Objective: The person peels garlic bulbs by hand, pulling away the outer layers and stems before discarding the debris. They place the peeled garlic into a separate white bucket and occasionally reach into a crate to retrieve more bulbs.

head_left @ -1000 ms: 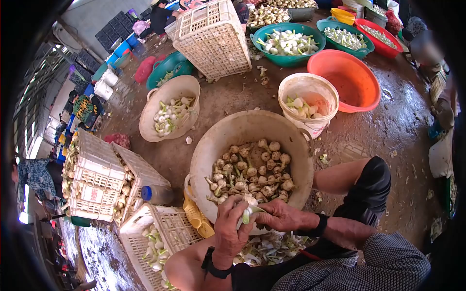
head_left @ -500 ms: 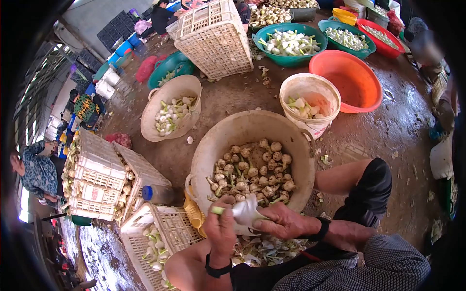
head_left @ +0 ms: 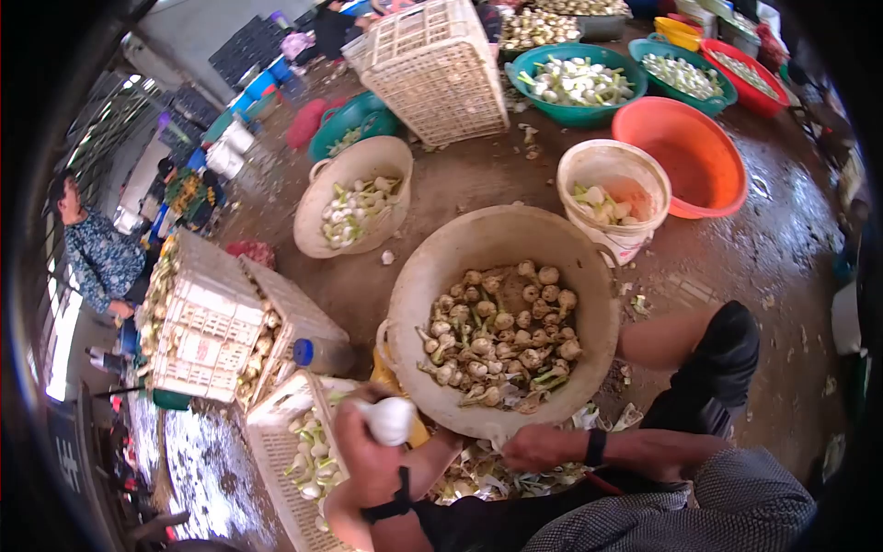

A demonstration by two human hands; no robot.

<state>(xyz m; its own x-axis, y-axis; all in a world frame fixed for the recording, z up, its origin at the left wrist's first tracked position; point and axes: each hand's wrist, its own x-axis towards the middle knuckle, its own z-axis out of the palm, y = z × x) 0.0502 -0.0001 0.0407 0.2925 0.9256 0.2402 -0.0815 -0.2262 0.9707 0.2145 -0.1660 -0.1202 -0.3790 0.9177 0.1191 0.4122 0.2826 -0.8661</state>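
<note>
Gripping of a peeled white round bulb is recorded for the left hand: the fingers are closed around it, above the near edge of a white slatted plastic crate. The right hand is held low by the rim of a large beige plastic basin of unpeeled brown bulbs. Its fingers are curled, but contents cannot be told. Risk judged: the smooth bulb could be lost from a one-handed grip and soiled on the wet brown floor.
</note>
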